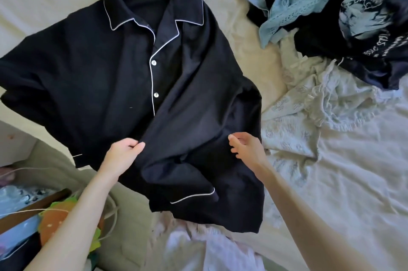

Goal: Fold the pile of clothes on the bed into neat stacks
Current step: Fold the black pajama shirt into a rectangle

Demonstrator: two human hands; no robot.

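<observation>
One black white-piped pyjama shirt (123, 76)

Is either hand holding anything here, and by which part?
The left hand pinches the black shirt at its front edge below the buttons. The right hand is on its fabric; grip unclear.

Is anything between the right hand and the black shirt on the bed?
Nothing visible. The right hand hovers open just over the black shirt near its lower right side, while the left hand already pinches the front placket.
</observation>
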